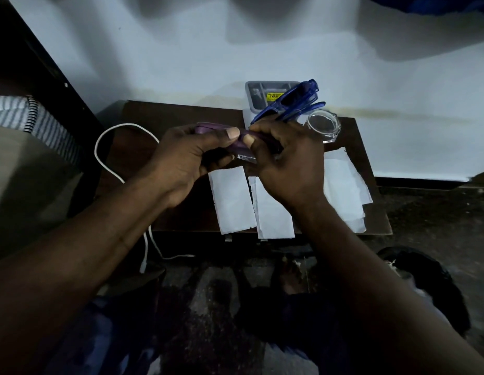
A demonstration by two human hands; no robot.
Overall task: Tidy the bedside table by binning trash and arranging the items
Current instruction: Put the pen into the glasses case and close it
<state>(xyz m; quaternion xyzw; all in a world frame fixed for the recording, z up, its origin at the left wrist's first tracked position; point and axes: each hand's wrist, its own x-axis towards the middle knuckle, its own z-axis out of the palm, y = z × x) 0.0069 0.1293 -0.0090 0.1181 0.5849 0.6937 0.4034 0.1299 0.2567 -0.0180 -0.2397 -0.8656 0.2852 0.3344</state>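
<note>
A striped cloth [24, 117] lay at the far left, on a pale surface beside the table. Next to it, a white cable [105, 158] looped over the left end of the brown bedside table [143, 115] and trailed down past its front edge to the floor.

Above the middle of the table, the left hand [186, 161] gripped a purple object [236, 146], with its fingers curled underneath and its thumb pressed flat on top. The right hand [286, 169] met it from the other side. Its thumb pinched the same purple object, while its curled fingers clutched a bundle of blue plastic pieces [292, 102] that stuck up and away toward the wall. What the purple object was could not be told.

Below the hands, at least 3 white paper slips [231, 201] lay flat on the front part of the table, some overhanging its edge.

Behind the hands, a grey organizer tray [258, 93] with a yellow label [274, 96] stood against the wall. Just right of it, a clear glass jar [324, 125] sat upright on the table, with no lid on it.

On the floor at the far right sat a dark bag [424, 280].
</note>
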